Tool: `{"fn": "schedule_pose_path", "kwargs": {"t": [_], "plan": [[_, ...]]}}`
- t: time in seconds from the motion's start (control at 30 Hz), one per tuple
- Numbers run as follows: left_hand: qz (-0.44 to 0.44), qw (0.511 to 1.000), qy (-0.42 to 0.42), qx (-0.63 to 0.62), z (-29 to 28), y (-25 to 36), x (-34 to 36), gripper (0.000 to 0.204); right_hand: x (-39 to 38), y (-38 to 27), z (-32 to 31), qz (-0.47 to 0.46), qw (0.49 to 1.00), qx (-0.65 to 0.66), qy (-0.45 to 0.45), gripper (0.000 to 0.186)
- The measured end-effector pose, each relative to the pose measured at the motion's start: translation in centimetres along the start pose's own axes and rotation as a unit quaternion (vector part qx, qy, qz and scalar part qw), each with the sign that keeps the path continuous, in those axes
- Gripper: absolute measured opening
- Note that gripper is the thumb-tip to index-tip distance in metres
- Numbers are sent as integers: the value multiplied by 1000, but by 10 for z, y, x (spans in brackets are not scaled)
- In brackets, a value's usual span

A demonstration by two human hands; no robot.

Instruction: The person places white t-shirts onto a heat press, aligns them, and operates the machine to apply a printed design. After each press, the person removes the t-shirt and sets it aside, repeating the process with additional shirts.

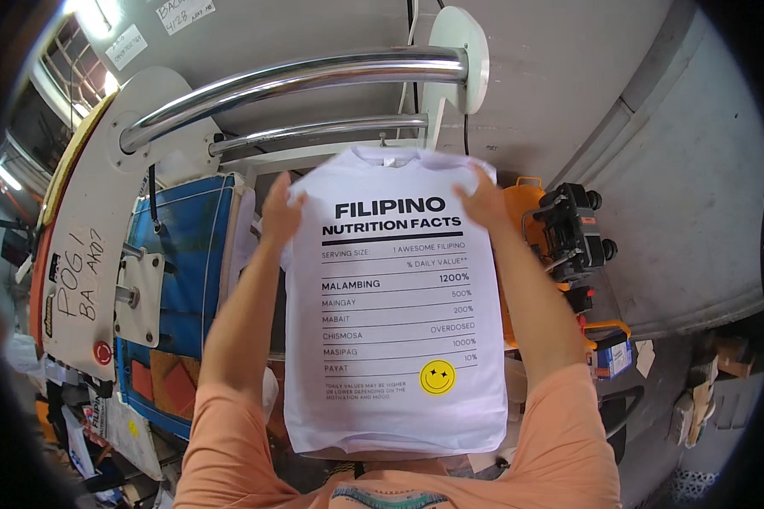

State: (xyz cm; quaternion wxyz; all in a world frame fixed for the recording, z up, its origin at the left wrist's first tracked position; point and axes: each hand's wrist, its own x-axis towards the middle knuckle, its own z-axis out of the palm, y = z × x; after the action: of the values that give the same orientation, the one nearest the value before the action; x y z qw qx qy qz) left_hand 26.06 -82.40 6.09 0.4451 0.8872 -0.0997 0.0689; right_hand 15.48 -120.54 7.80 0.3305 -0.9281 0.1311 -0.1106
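A white T-shirt [390, 297] hangs spread out in front of me, neck at the top and hem toward my body. Black lettering with thin ruled lines covers its front, and a yellow smiley face [437, 377] is printed low on the right. My left hand [282, 210] grips the shirt by its left shoulder, the sleeve falling beneath it. At the opposite shoulder my right hand [484, 201] pinches the cloth, slightly blurred. Both arms reach forward, and the shirt's back is hidden.
To the left stands a machine with a white side panel [76, 271], a red button [103, 353] and a blue pad [178, 263]. Its chrome bar [297, 85] runs across beyond the shirt. An orange machine with a black motor [573, 233] stands at right. Boxes [730, 356] lie farther right.
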Motion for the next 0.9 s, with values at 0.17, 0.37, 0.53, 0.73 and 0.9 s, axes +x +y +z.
{"fn": "schedule_pose_path", "kwargs": {"t": [0.17, 0.37, 0.53, 0.73, 0.9], "plan": [[54, 982, -31, 179, -7, 6, -147, 53, -141, -8, -4, -21, 984, -166, -67, 69], [-209, 976, -41, 33, -32, -41, -153, 34, -264, 19, -19, 121, 991, 17, -56, 72], [-207, 977, 47, 39, -32, -38, -126, 29, -324, -1, -35, 112, 992, -41, -31, 75], [-88, 980, 123, 127, -11, -31, -101, 15, -337, -13, -45, 86, 995, -36, 15, 64], [224, 957, 34, 179, 21, 14, -28, 18, -300, -8, -49, 58, 996, -34, 52, 54]]}}
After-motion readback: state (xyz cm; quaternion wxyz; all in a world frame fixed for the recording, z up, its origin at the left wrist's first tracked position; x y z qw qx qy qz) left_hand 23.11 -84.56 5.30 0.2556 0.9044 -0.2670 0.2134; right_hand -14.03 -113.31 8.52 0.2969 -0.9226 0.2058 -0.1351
